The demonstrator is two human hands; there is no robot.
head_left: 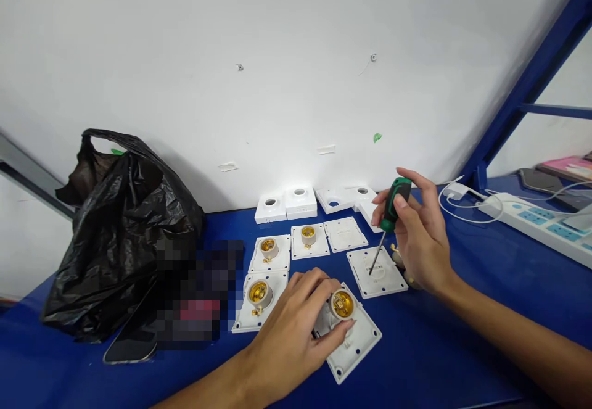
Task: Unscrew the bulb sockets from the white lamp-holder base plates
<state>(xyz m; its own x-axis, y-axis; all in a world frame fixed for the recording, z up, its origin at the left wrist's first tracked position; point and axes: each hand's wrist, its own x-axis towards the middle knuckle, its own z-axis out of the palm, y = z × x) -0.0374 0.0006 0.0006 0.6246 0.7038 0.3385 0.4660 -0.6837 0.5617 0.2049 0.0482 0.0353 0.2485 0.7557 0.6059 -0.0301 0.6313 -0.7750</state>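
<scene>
My left hand (pixel 305 316) is closed around a lamp socket (pixel 343 304) with a brass-coloured inside, which sits on a tilted white square base plate (pixel 358 341). In my right hand (pixel 419 230) is a green and black screwdriver (pixel 396 205), its shaft slanting down. The tip appears to meet the middle of another white plate (pixel 383 282), which bears no socket. To the left lie several plates with sockets, among them a front socket (pixel 259 295) and a back socket (pixel 308 235). A bare plate (pixel 346 234) lies behind. Partly hidden behind my right hand is a small beige object (pixel 396 258).
White square covers (pixel 300 204) with round holes line the wall. A black plastic bag (pixel 134 230) stands at the left, near a phone (pixel 132 341) and a blurred patch. At the right are a power strip (pixel 541 218), white cables and a blue metal frame (pixel 522 88).
</scene>
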